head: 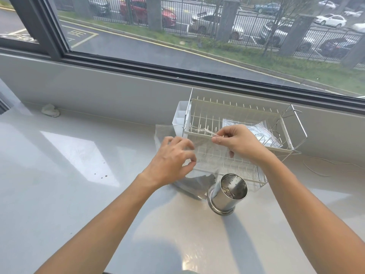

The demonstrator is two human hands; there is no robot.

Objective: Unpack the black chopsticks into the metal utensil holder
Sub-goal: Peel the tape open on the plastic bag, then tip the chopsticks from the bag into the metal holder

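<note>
The black chopsticks cannot be made out anywhere; whatever the two hands are working on is a clear plastic wrapper so transparent that its edges blur into the wire behind it, and its contents are not readable. A darker, see-through piece of film lies crumpled on the worktop just left of the holder, its outline hard to follow. The left hand hovers at the wrapper's left edge with its fingers curled and slightly apart; whether they actually grip the plastic I cannot tell. The right hand has thumb and forefinger pinched together on the wrapper's upper edge. One metal utensil holder, a perforated steel cylinder on a flared base, stands upright on the worktop near the hands, and nothing can be seen in the part of its inside that shows. One white wire dish rack sits behind it, with one white plastic caddy hung on its left end and a flat clear packet lying inside. One small crumpled white scrap lies far left against the wall. The worktop is glossy white stone, catching window light, under a wide dark-framed window that looks onto a road, a railing and parked cars.
</note>
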